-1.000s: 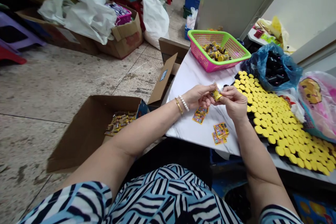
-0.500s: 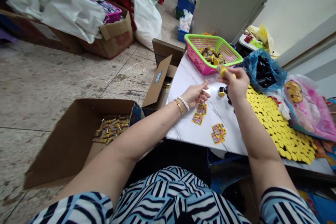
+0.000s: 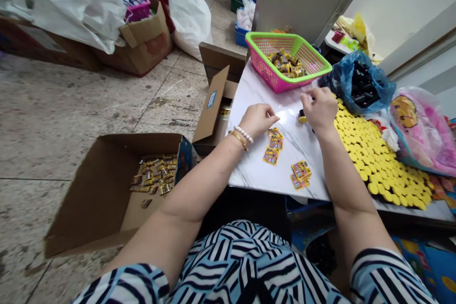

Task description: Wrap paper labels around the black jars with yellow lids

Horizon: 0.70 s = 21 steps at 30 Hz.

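My left hand [image 3: 258, 119] hovers low over the white marble tabletop [image 3: 256, 171], fingers curled together just above a strip of yellow-orange stickers [image 3: 273, 145]. I cannot see whether they pinch anything. My right hand [image 3: 320, 109] rests on the table beside rows of yellow caps [image 3: 377, 152], its fingers curled down around a small black bottle with a yellow cap [image 3: 302, 116]. More stickers [image 3: 301, 174] lie near the table's front edge. A pink basket with a green rim [image 3: 265, 71] at the back holds several labelled bottles [image 3: 287, 64].
A blue plastic bag [image 3: 344, 80] of black bottles sits right of the basket, a pink printed bag [image 3: 420, 128] further right. On the floor to the left, an open cardboard box [image 3: 92, 199] holds small packets [image 3: 155, 178]; a smaller open box [image 3: 215, 104] stands against the table.
My right hand carried the labelled bottle up toward the basket and came back down to the table without it. My left hand dropped to the sticker strip.
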{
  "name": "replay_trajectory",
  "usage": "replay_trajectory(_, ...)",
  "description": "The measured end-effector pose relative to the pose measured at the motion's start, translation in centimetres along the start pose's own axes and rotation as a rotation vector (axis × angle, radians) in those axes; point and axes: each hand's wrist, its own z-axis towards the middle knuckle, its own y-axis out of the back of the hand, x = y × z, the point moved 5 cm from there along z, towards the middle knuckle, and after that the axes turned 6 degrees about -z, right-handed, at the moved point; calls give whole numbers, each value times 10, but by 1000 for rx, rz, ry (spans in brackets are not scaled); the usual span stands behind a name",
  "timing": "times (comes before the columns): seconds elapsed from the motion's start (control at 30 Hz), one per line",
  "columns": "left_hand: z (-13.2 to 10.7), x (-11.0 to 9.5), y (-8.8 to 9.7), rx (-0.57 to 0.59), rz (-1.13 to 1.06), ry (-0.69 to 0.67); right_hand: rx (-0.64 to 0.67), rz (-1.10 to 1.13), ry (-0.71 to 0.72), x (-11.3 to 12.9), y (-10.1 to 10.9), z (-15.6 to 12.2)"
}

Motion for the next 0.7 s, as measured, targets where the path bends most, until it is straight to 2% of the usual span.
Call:
replay_trajectory(0.1, -5, -7, -4, 95, 149, -86, 212, -235, -2, -6, -11, -42)
replay_trajectory(0.17, -11, -12, -13, 222, 199, -126, 321, -280, 7, -6, -20, -56)
replay_trajectory(0.27, -19, -16, -29, 409, 287, -156, 363, -227, 4, 0, -16, -60)
replay_trajectory(0.43, -27, -15, -43, 497, 362, -177, 416, -157, -46, 2, 7, -61)
replay_trajectory(0.6, -25, -14, -48, 477, 319, -222, 470, -124, 16, 4, 8, -66)
replay_trajectory(0.63, -23, -16, -46, 422, 286, -248, 427, -92, 23, 6, 11, -64)
replay_trajectory(0.7, -20, -24, -37, 231, 210, -318, 270, 0, 1, 9, 25, -60)
